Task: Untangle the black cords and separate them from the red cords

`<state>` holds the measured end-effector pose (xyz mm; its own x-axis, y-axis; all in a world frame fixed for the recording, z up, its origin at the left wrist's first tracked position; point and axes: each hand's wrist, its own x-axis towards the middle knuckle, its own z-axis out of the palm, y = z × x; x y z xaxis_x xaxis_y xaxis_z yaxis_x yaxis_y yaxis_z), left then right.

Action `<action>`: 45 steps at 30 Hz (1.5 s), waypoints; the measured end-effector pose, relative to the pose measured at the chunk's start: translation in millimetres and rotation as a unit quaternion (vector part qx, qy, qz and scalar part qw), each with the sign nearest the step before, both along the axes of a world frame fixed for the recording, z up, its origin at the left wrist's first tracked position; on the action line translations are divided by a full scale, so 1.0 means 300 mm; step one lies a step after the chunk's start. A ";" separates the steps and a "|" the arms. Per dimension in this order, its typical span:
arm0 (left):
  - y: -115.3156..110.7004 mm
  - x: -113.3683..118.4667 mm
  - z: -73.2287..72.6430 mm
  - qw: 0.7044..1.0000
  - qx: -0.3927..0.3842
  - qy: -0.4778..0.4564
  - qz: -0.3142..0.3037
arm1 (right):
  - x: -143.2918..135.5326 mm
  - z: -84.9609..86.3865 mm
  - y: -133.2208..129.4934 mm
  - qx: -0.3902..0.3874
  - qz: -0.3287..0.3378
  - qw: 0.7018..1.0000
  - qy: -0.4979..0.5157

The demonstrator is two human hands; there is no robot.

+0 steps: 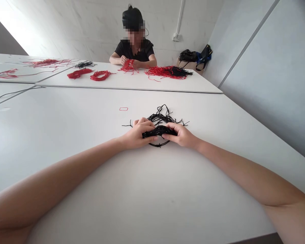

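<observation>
A bundle of thin black cords is gathered between my two hands, just above the white table. My left hand grips its left end, with the thumb below and the fingers on top. At the right end, my right hand pinches the same bundle between thumb and fingers. Loops and loose, knotted ends of black cord spread out behind the hands, and one curved strand shows below them. Parts of the bundle are hidden by my fingers.
A small red outline marks the table to the left. Beyond the seam, a person handles red cords. Beside them lie red bundles, a red and black pile and black cords. Bags stand behind.
</observation>
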<state>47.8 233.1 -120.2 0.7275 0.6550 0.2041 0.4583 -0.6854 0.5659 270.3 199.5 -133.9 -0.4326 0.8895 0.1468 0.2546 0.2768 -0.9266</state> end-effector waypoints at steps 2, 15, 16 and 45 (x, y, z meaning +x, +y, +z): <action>0.001 0.002 -0.004 1.000 0.008 -0.007 0.013 | 0.002 -0.002 0.000 0.014 0.012 1.000 -0.019; 0.004 -0.001 -0.011 0.995 0.067 0.052 -0.057 | -0.002 -0.024 0.010 0.104 0.024 0.989 -0.098; 0.003 0.000 -0.012 0.994 0.069 0.058 -0.057 | 0.000 -0.025 0.010 0.081 0.032 0.993 -0.074; 0.009 -0.002 -0.007 0.999 0.039 0.028 -0.019 | -0.034 -0.025 -0.029 0.122 -0.014 0.979 -0.165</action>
<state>47.3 235.9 -122.2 0.7633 0.6099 0.2130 0.4598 -0.7444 0.4842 260.2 190.7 -141.4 -0.4681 0.8574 0.2139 0.5388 0.4687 -0.7000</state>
